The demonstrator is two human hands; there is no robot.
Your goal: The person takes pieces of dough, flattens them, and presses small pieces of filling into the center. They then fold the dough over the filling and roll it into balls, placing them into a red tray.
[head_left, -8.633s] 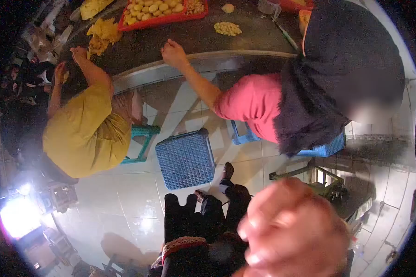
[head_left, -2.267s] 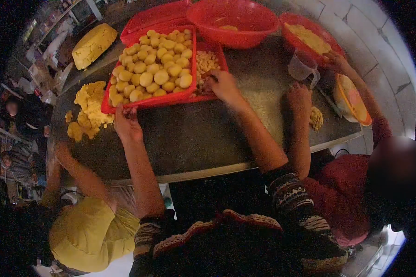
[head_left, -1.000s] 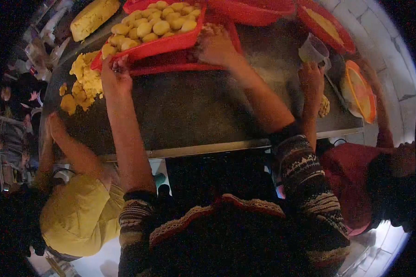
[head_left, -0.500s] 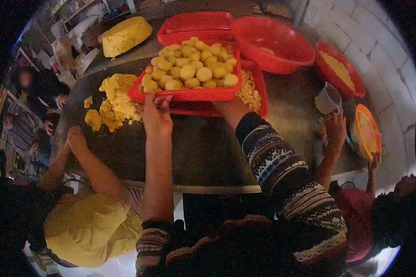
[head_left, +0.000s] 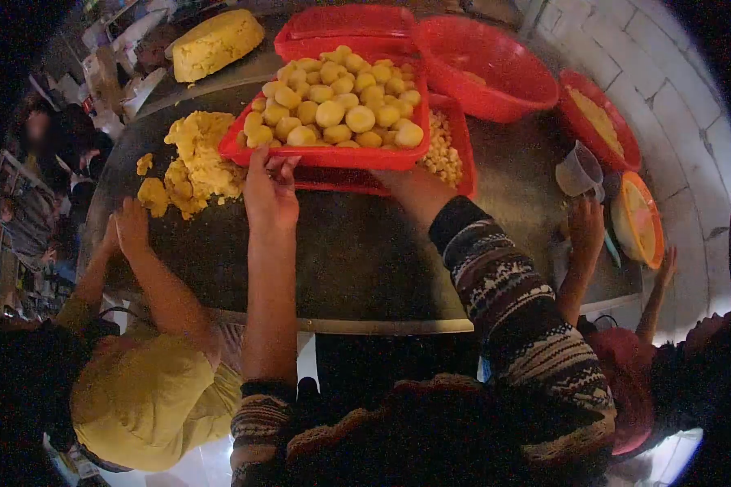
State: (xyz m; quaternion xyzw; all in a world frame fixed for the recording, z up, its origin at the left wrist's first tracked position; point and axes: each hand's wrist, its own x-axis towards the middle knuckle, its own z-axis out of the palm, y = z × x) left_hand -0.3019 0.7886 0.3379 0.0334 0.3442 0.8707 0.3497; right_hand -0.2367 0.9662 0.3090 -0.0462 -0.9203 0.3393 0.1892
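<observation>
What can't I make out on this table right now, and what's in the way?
- Head view: right hand's fingers, hidden by the upper red tray; whether they hold anything is unclear.
- Head view: most of the lower red tray's inside, covered by the upper one.
- Head view: whatever the measuring cup contains, too dim and small.
- Head view: clutter at far left, dark, blurred and partly lost at the lens edge.

The left hand [head_left: 274, 195] holds a tray [head_left: 341, 157] of balls [head_left: 330, 114]; the right hand [head_left: 421, 191] reaches underneath. Dough [head_left: 201, 156] lies beyond the left hand, leftward.
</observation>
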